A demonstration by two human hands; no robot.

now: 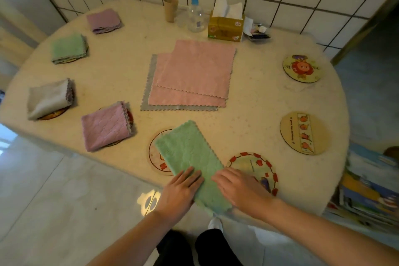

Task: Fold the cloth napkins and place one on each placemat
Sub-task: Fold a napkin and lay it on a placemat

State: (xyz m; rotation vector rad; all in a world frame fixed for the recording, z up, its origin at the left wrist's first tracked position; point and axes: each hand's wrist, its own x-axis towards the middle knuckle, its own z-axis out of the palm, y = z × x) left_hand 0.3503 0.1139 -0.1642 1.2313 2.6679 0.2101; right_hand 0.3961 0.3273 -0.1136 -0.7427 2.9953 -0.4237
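Round speckled table (248, 101), green napkin (190, 157) under flat, spread fingers of left hand (180, 192) and right hand (241, 188)

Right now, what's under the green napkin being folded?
The green napkin partly covers a round placemat; its left rim shows, the rest is hidden. Its near end overhangs the table.

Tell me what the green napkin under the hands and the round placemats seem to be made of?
The green napkin looks like plush microfibre or terry: fuzzy matte nap, zigzag-cut edges. The round placemats, such as the one with a fruit strip, look like thin stiff board, perhaps cork- or wood-backed, with a smooth printed face; the brown rim hints at that, but it stays uncertain.
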